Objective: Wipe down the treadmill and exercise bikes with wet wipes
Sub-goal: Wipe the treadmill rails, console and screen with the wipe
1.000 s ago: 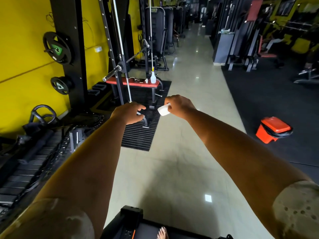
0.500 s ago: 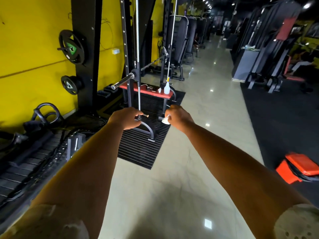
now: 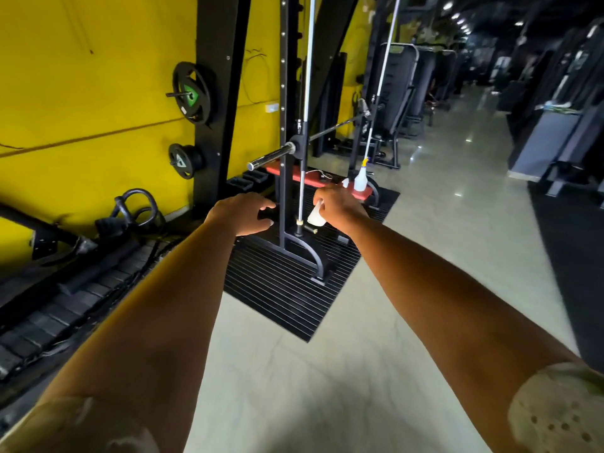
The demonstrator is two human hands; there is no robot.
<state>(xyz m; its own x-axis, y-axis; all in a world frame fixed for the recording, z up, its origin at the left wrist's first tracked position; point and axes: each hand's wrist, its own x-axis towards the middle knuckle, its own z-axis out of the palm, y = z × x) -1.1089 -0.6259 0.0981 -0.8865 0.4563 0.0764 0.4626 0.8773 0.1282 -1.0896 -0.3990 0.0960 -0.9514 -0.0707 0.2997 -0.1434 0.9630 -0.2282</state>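
Observation:
Both my arms reach forward over a pale tiled floor. My right hand (image 3: 338,207) pinches a crumpled white wet wipe (image 3: 316,217) that hangs below its fingers. My left hand (image 3: 243,214) is beside it, fingers loosely curled and holding nothing. Just beyond my hands stands a black Smith machine frame (image 3: 285,125) with a red bench (image 3: 315,183). A white spray bottle (image 3: 361,178) with a yellow nozzle stands on the bench's right end. Dark machines, perhaps treadmills (image 3: 402,93), line the aisle further back.
A black ribbed mat (image 3: 281,289) lies under the frame. A steel bar end (image 3: 268,157) juts toward me at waist height. Weight plates (image 3: 191,93) hang on the yellow wall, and cable handles and black stack weights (image 3: 65,295) lie at the left. Dark machines stand at the right.
I have moved closer to the Smith machine and my view has swung left and up. The orange bin has left the view. My left fingers have loosened.

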